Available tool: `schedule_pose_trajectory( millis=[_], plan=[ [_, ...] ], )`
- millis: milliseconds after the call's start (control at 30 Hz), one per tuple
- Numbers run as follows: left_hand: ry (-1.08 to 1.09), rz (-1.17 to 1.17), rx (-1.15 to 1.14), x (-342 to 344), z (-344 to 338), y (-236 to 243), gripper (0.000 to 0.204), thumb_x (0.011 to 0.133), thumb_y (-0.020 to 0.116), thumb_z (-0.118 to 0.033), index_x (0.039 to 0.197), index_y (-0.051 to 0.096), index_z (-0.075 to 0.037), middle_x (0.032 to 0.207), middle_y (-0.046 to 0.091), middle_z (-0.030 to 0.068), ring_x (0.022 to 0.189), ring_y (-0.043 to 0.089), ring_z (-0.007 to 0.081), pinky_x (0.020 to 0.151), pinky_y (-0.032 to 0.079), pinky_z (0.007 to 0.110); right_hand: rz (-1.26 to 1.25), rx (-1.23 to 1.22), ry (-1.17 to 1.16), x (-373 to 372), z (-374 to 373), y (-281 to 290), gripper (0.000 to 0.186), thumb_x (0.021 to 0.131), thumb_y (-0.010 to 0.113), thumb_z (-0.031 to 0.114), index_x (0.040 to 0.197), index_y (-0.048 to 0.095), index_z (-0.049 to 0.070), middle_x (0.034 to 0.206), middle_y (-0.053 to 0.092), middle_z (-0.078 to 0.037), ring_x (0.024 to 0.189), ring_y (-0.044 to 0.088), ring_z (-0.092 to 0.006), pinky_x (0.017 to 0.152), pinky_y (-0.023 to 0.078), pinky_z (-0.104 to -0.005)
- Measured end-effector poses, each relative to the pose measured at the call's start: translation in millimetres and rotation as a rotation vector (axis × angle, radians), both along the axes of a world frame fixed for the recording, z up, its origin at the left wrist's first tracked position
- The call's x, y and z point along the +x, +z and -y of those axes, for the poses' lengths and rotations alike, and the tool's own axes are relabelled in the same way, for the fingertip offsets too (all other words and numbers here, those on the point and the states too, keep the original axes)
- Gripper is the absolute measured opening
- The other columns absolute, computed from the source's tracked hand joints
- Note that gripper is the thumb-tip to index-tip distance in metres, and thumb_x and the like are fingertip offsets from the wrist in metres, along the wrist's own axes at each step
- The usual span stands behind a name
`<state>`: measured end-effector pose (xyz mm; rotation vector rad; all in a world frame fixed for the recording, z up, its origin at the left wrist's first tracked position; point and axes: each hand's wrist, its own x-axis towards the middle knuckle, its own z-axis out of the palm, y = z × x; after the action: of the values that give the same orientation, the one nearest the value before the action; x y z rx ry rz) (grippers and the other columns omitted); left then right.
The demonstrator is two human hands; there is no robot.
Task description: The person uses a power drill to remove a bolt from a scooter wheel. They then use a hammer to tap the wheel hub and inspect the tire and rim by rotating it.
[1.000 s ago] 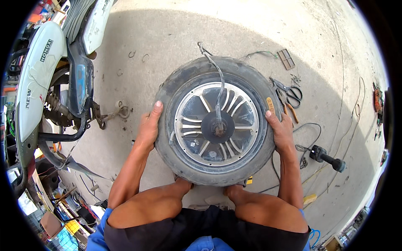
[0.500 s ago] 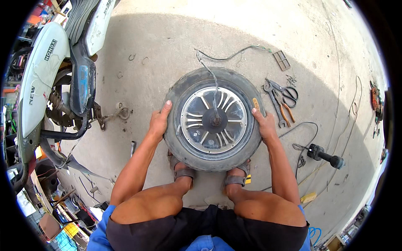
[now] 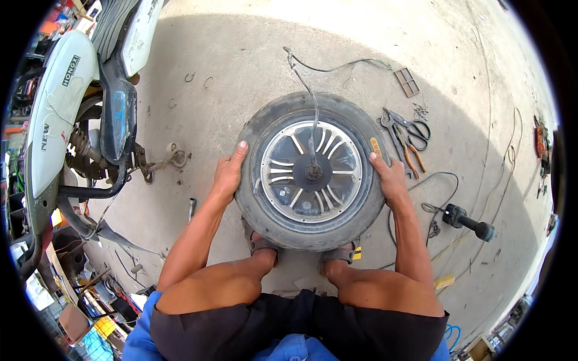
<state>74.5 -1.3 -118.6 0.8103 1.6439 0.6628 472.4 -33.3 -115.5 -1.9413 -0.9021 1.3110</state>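
Gripping the wheel (image 3: pixel 311 171) at both flanks, the left hand (image 3: pixel 229 174) and the right hand (image 3: pixel 388 177) lie flat against the tyre, fingers (image 3: pixel 239 151) extended and spread over the rubber rather than curled beneath it. The wheel lies flat on the concrete floor (image 3: pixel 241 78), directly in front of the person's sandalled feet, which touch its near edge. A cable (image 3: pixel 313 90) runs from the hub away across the floor.

Compared with the view one second ago, the wheel appears lower and farther from the head; it then hid the feet, which now show at its near rim. Judgement: the wheel has been lowered to, or settled on, the floor, and the hands are steadying it.

Both hands hold the same positions on the tyre flanks as before.

Pliers and scissors (image 3: pixel 406 135) lie just right of the wheel, a black power tool (image 3: pixel 469 221) beyond them, and a scooter (image 3: pixel 78 120) stands to the left.
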Motion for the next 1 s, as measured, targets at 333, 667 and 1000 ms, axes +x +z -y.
schedule_pose_trajectory(
  millis=[333,667,1000],
  plan=[
    [0.046,0.015,0.018,-1,8,-81,0.096,0.089,0.064,-0.072,0.118,0.065,0.019,0.107,0.072,0.0251,0.098,0.071,0.0283,0.086,0.056,0.037,-0.036,0.023,0.006,-7,-2,-77,0.077,0.084,0.078,0.052,0.115,0.066,-0.017,0.095,0.073,-0.023,0.083,0.072,-0.0249,0.075,0.056,-0.0381],
    [0.096,0.142,0.001,10,30,33,0.085,0.095,0.062,-0.065,0.122,0.064,0.016,0.108,0.073,0.0242,0.098,0.073,0.0273,0.089,0.058,0.037,-0.114,0.093,0.005,-6,20,36,0.071,0.087,0.078,0.049,0.113,0.066,-0.016,0.094,0.073,-0.019,0.077,0.071,-0.0209,0.068,0.057,-0.0336],
    [0.08,0.001,0.002,5,27,-27,0.088,0.091,0.066,-0.068,0.111,0.068,0.018,0.103,0.073,0.0246,0.09,0.072,0.0261,0.081,0.058,0.035,-0.051,-0.069,0.056,1,18,-55,0.084,0.082,0.078,0.057,0.118,0.063,-0.018,0.098,0.072,-0.023,0.081,0.071,-0.0259,0.07,0.056,-0.0382]
  ],
)
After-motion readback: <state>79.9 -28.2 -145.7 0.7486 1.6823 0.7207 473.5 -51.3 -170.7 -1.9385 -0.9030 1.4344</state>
